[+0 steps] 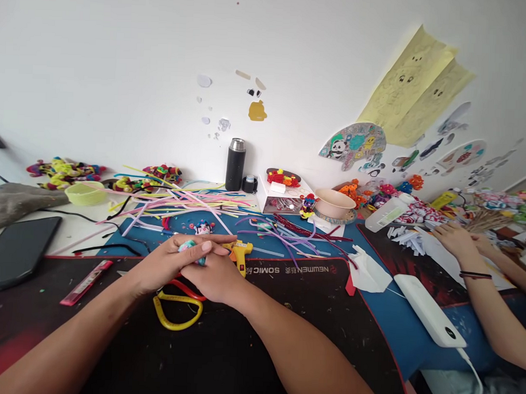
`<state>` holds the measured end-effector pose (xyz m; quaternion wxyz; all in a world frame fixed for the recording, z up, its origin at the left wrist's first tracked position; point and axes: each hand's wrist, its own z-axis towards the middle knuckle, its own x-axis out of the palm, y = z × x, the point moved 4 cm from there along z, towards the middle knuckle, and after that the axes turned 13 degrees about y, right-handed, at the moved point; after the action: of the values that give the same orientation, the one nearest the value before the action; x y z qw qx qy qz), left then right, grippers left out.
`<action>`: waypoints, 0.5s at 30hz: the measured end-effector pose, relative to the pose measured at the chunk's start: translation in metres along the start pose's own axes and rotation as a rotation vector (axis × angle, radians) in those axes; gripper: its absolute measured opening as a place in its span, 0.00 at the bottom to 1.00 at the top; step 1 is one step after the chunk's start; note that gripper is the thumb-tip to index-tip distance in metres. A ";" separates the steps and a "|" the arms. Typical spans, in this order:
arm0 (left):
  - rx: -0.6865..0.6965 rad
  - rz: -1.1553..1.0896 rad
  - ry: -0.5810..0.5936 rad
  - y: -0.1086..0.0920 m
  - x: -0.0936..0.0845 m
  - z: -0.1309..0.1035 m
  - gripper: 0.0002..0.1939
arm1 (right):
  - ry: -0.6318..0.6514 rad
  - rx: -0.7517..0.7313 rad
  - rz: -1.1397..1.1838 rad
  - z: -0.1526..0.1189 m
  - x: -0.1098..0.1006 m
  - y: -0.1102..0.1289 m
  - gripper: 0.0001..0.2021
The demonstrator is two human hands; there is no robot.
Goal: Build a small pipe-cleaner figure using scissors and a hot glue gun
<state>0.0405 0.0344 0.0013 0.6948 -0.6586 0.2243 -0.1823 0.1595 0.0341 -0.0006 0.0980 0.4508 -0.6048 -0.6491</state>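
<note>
My left hand (174, 260) and my right hand (215, 273) meet above the black mat (223, 356), fingers overlapping. Between them is a small teal and white item (191, 249), mostly covered; the left thumb and fingers close around it. The right fingers are folded against the left hand, and what they hold is hidden. Scissors with yellow and red handles (178, 326) lie just below the hands. A yellow glue gun (242, 255) rests right behind my right hand. Behind the hands sits a small figure (204, 226) with a white face.
Pipe cleaners (194, 200) spread across the back. A black bottle (235, 164), a white box (284, 198) and a beige bowl (335, 205) stand near the wall. At right lie a white power bank (429, 309) and another person's hands (455, 241); a tablet (22, 252) is at left.
</note>
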 end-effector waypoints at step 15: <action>-0.063 -0.261 0.019 -0.002 -0.003 -0.006 0.29 | 0.156 -0.004 0.355 0.010 0.008 -0.013 0.11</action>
<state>0.0352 0.0309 0.0036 0.6419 -0.7020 0.1487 -0.2703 0.1537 0.0392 -0.0174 0.2583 0.3859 -0.6642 -0.5858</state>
